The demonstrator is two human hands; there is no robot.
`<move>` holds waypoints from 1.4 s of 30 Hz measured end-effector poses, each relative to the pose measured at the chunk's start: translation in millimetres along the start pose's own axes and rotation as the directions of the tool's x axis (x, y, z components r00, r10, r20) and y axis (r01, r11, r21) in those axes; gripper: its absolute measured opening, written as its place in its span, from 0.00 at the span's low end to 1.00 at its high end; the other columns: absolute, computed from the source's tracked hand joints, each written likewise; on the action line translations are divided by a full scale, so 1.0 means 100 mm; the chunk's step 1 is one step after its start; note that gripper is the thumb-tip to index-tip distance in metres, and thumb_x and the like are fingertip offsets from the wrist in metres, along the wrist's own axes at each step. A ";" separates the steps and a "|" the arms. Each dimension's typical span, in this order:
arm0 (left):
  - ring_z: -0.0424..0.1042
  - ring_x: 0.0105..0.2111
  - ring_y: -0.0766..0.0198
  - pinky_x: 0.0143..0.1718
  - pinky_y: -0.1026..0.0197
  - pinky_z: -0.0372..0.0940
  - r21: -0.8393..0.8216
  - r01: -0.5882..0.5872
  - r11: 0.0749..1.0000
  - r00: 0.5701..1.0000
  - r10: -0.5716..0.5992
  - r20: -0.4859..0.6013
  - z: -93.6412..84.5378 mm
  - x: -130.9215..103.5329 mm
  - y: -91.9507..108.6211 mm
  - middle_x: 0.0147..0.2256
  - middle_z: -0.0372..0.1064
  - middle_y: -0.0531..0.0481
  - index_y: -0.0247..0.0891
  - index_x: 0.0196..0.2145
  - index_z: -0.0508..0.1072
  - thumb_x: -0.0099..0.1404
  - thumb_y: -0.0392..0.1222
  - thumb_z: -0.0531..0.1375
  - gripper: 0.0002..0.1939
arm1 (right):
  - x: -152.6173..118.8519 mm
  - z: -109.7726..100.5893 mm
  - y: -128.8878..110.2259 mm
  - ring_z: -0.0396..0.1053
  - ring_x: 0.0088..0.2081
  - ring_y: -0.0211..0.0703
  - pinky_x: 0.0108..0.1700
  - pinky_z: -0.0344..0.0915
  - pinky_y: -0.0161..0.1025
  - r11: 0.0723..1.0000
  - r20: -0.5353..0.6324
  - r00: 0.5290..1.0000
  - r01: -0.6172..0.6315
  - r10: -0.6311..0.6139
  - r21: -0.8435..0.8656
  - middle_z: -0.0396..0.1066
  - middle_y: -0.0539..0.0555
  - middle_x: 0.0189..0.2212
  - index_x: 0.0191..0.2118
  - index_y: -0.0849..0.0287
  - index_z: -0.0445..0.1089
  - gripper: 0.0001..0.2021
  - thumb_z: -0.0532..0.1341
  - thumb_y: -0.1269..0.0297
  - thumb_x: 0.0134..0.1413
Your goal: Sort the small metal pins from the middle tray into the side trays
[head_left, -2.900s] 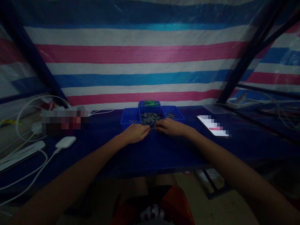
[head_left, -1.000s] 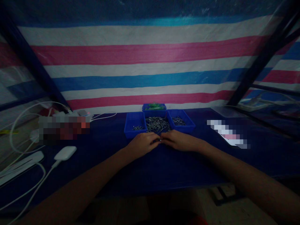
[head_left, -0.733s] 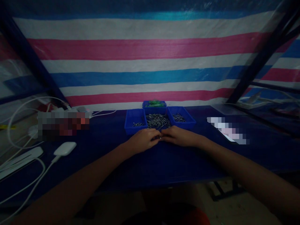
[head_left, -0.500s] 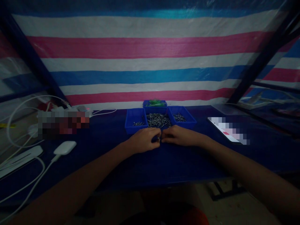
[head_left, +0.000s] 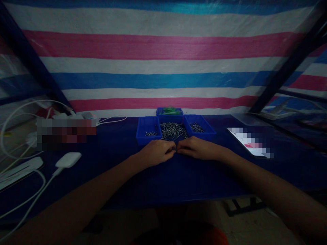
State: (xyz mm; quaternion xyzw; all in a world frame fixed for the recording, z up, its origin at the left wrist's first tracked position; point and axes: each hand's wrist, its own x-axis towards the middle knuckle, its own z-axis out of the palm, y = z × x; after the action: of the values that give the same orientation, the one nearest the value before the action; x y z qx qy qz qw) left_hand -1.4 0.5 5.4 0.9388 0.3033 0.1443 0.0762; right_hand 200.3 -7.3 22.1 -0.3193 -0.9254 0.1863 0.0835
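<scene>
My left hand (head_left: 157, 152) is closed in a pinch over the table, on a small thin metal piece (head_left: 174, 150), which looks like a screw or pin. The piece lies level between my two hands. Facing it, my right hand (head_left: 195, 147) has its fingers pressed together at the piece's other end. Just beyond the hands is a heap of similar small metal pieces (head_left: 173, 131). A blue bin (head_left: 149, 127) to its left and another blue bin (head_left: 204, 127) to its right hold smaller amounts of such pieces.
Behind the heap stands a blue bin with green items (head_left: 170, 111). A lit phone (head_left: 249, 143) lies on the right of the blue table (head_left: 163, 183). On the left are a white charger (head_left: 68, 160), white cables and a partly blurred cluster. A striped sheet (head_left: 163, 47) hangs behind.
The small metal piece, earlier upright at my left fingertips, now lies level between both hands. My hands have otherwise barely moved; the view has shifted slightly.
</scene>
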 end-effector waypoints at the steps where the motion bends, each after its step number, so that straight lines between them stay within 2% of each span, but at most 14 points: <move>1: 0.66 0.26 0.69 0.27 0.67 0.56 -0.003 0.004 1.000 1.000 -0.004 0.000 0.00 0.00 0.00 0.26 0.67 0.53 0.36 0.34 0.68 0.60 0.39 0.52 0.07 | 0.00 -0.01 0.00 0.63 0.27 0.34 0.31 0.57 0.33 1.000 0.003 1.000 0.000 0.000 -0.005 0.67 0.51 0.26 0.34 0.62 0.66 0.09 0.51 0.66 0.57; 6: 0.66 0.25 0.69 0.26 0.67 0.56 0.011 0.036 0.999 0.999 -0.036 0.012 -0.04 0.00 0.01 0.27 0.68 0.53 0.37 0.35 0.68 0.61 0.40 0.52 0.08 | -0.02 -0.04 0.00 0.61 0.24 0.33 0.28 0.54 0.33 0.999 -0.008 1.000 -0.026 0.025 -0.040 0.64 0.49 0.23 0.32 0.62 0.65 0.09 0.50 0.65 0.58; 16: 0.68 0.27 0.66 0.27 0.64 0.56 0.221 -0.016 0.975 1.000 0.015 0.007 -0.07 -0.01 0.04 0.28 0.69 0.50 0.36 0.31 0.67 0.65 0.42 0.46 0.13 | -0.02 -0.07 0.01 0.59 0.23 0.32 0.27 0.53 0.32 0.993 -0.043 0.998 -0.043 0.039 -0.108 0.61 0.48 0.21 0.30 0.61 0.63 0.11 0.48 0.63 0.59; 24: 0.68 0.27 0.65 0.27 0.64 0.58 0.288 0.010 0.958 1.000 -0.010 -0.001 -0.08 -0.02 0.05 0.28 0.68 0.50 0.36 0.34 0.65 0.67 0.44 0.44 0.14 | -0.02 -0.08 0.00 0.59 0.22 0.32 0.27 0.53 0.32 0.992 -0.053 0.998 -0.033 0.027 -0.124 0.60 0.48 0.20 0.30 0.60 0.62 0.12 0.47 0.63 0.60; 34: 0.68 0.34 0.65 0.32 0.64 0.59 0.230 -0.015 0.973 0.996 0.034 -0.079 -0.04 -0.01 0.02 0.33 0.68 0.50 0.36 0.36 0.66 0.67 0.42 0.46 0.12 | 0.01 -0.03 0.00 0.59 0.23 0.32 0.28 0.55 0.33 0.994 -0.018 0.999 -0.034 0.033 -0.106 0.61 0.49 0.22 0.29 0.61 0.62 0.11 0.47 0.64 0.60; 38: 0.68 0.32 0.66 0.32 0.64 0.60 0.175 -0.010 0.985 0.993 0.031 -0.115 -0.04 0.00 0.01 0.32 0.68 0.51 0.36 0.37 0.66 0.65 0.43 0.50 0.10 | 0.00 -0.04 -0.02 0.59 0.24 0.32 0.28 0.55 0.33 0.996 -0.029 0.998 -0.049 0.047 -0.079 0.62 0.49 0.23 0.31 0.62 0.63 0.11 0.47 0.65 0.60; 42: 0.67 0.34 0.67 0.36 0.64 0.61 0.104 -0.074 0.992 0.984 0.090 -0.157 -0.05 0.00 0.00 0.34 0.68 0.50 0.36 0.38 0.67 0.65 0.41 0.50 0.09 | 0.00 -0.05 -0.06 0.60 0.24 0.33 0.28 0.55 0.33 0.997 -0.033 0.998 -0.057 0.055 -0.043 0.62 0.49 0.22 0.32 0.62 0.64 0.13 0.47 0.63 0.60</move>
State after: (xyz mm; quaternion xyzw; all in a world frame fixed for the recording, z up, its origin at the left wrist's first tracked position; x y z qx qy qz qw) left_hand -2.3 0.7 10.3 0.9384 0.2761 0.2078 -0.0004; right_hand 198.4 -10.0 28.8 -0.3497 -0.9185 0.1633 0.0859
